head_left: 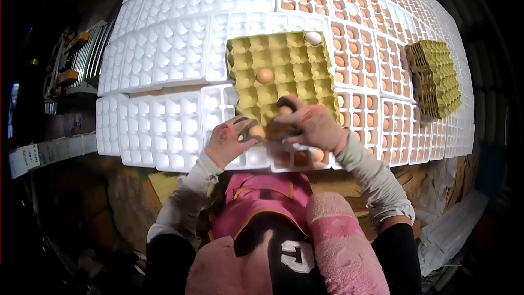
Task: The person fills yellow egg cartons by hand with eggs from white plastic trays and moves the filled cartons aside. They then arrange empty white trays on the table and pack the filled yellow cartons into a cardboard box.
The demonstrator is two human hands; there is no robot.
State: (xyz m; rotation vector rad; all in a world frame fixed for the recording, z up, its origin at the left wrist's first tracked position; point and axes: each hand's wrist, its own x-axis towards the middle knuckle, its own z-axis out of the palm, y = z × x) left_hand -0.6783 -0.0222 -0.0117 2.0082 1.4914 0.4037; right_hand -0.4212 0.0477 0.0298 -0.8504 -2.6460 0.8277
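My left hand (228, 140), with dark-tipped glove fingers, is closed around a brown egg (255, 132) at the near edge of a yellow-green pulp egg tray (284, 57). Just right of it, my right hand (314, 124) has its fingers curled round another brown egg (285, 111); motion blur hides part of this grip. One brown egg (265, 75) rests in the pulp tray's left half, and a white egg (313, 37) lies at its far right corner. Below my hands, several brown eggs (301, 158) sit in a white foam tray partly covered by the pulp tray.
Rows of white foam trays (177, 49) cover the left of the table. Foam trays filled with brown eggs (353, 48) extend along the right. A stack of yellow-green pulp trays (436, 79) stands on them. Metal roller equipment (87, 57) is at far left.
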